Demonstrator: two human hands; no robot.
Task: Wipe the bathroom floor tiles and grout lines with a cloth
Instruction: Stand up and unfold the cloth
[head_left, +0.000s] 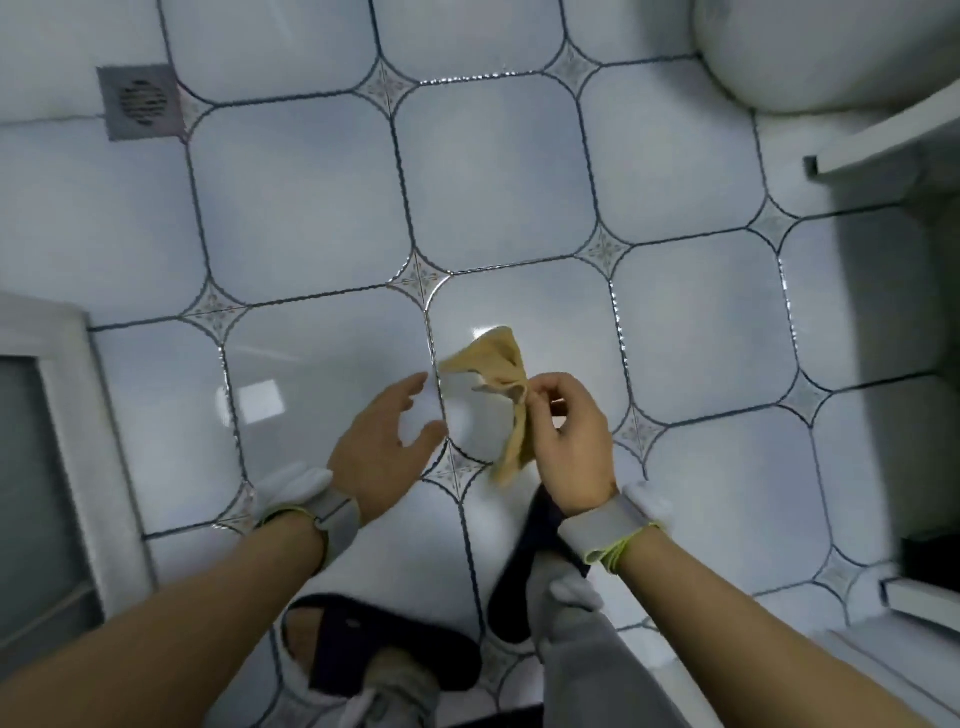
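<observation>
A small tan cloth (500, 374) hangs crumpled in the air above the floor, pinched between the thumb and fingers of my right hand (569, 441). My left hand (387, 441) is held just left of it, fingers spread, holding nothing and not touching the cloth. Below lies the bathroom floor of glossy pale blue tiles (498, 166) with dark grout lines (400, 156) and small diamond insets at the corners. Both wrists wear grey straps with white gloves tucked in.
A square grey floor drain (139, 101) sits at the far left. The white toilet base (826, 52) is at the top right, a cabinet edge (883, 140) on the right, a white door frame (67, 415) on the left. My feet in dark slippers (384, 639) stand below.
</observation>
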